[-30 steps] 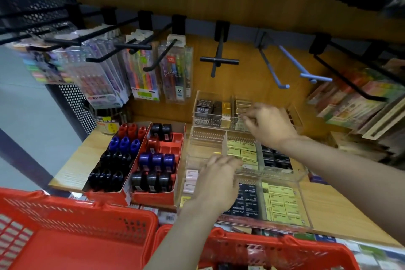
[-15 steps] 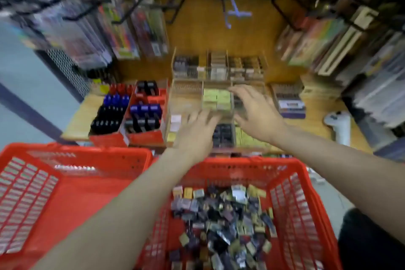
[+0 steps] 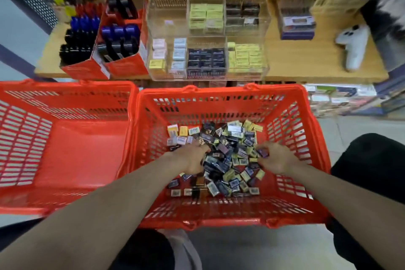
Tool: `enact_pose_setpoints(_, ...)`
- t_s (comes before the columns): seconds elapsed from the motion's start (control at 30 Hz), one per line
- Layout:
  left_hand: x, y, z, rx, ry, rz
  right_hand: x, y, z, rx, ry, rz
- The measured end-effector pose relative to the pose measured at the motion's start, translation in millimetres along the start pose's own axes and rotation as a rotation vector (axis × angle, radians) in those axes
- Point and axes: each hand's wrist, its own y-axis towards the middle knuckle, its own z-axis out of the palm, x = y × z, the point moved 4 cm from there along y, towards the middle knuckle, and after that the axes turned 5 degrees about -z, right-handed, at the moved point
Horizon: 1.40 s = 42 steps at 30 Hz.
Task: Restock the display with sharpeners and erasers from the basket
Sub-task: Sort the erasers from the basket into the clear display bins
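Both my hands are down inside the red slatted plastic basket [image 3: 311,129], on the loose heap of small rectangular packets [image 3: 221,160]: glossy dark wrappers mixed with pale yellow and white cardboard sleeves, lying at every angle on the basket floor. My left hand [image 3: 191,158] lies palm-down on the left side of the heap with the fingers bent into the packets; I cannot tell whether it has hold of any. My right hand [image 3: 277,159] is on the right side of the heap, fingers curled, pinching a small dark purple packet [image 3: 263,152] at its fingertips.

A second red plastic basket [image 3: 65,151] with the same grid walls and a smooth floor stands touching the first on its left.

Beyond the baskets, on the pale wood-grain shelf [image 3: 306,61], stands the clear acrylic display [image 3: 153,28], stepped in tiers and split into square compartments. Its front row holds white and yellow boxes at the left, dark navy ones in the middle and pale yellow ones at the right; the middle row's left compartment holds almost nothing. Left of it, just beside, are two red cardboard trays [image 3: 122,68] of upright black, blue and red glossy pieces. A white moulded plastic handheld device [image 3: 355,48] lies well to the right on the shelf.
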Motion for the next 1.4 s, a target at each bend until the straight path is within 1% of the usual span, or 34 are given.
enact_pose_setpoints(0.17, -1, 48, 15, -0.09, -0.142, -0.022, -4, 33, 35, 0.047, 0.129, 0.0)
enact_pose_setpoints(0.27, -4, 63, 29, -0.152, -0.157, -0.02, 6, 46, 69, 0.068, 0.095, -0.047)
enact_pose_setpoints(0.33, -4, 70, 38, -0.239, -0.16, -0.021, 18, 50, 91, 0.02, 0.047, -0.063)
enact_pose_setpoints(0.4, 4, 74, 42, -0.324, -0.189, -0.024, 30, 56, 107, -0.073, -0.033, -0.046)
enact_pose_setpoints(0.43, 9, 76, 45, -0.342, -0.218, -0.016, 34, 59, 113, -0.124, -0.06, -0.019)
enact_pose_setpoints(0.5, 21, 78, 51, -0.367, -0.27, 0.028, 39, 62, 118, -0.205, -0.071, 0.034)
enact_pose_setpoints(0.6, 40, 74, 58, -0.387, -0.345, 0.081, 39, 63, 120, -0.212, -0.06, 0.037)
enact_pose_setpoints(0.67, 51, 72, 63, -0.389, -0.412, 0.047, 33, 60, 115, -0.19, -0.075, 0.002)
enact_pose_setpoints(0.83, 67, 71, 63, -0.467, -0.634, -0.095, 19, 52, 100, -0.167, -0.133, -0.03)
enact_pose_setpoints(0.93, 71, 72, 62, -0.433, -0.796, -0.169, 22, 50, 98, -0.17, -0.14, -0.077)
enact_pose_setpoints(1.0, 70, 75, 60, -0.404, -0.865, -0.209, 27, 49, 97, -0.233, -0.107, -0.118)
enact_pose_setpoints(1.03, 71, 75, 59, -0.397, -0.946, -0.239, 30, 50, 95, -0.288, -0.07, -0.141)
enact_pose_setpoints(1.1, 73, 72, 52, -0.402, -1.229, -0.306, 35, 54, 91, -0.405, 0.019, -0.164)
enact_pose_setpoints(1.13, 73, 70, 49, -0.409, -1.377, -0.337, 37, 58, 88, -0.444, 0.053, -0.152)
enact_pose_setpoints(1.17, 74, 68, 45, -0.433, -1.461, -0.363, 40, 62, 86, -0.46, 0.062, -0.127)
enact_pose_setpoints(1.2, 75, 66, 41, -0.461, -1.491, -0.369, 43, 66, 85, -0.452, 0.037, -0.097)
enact_pose_setpoints(1.27, 75, 65, 33, -0.457, -1.558, -0.35, 50, 75, 85, -0.407, -0.076, -0.047)
enact_pose_setpoints(1.33, 70, 66, 26, -0.349, -1.682, -0.302, 56, 81, 85, -0.359, -0.141, -0.015)
enact_pose_setpoints(1.4, 64, 68, 20, -0.23, -1.853, -0.245, 60, 85, 85, -0.315, -0.137, -0.006)
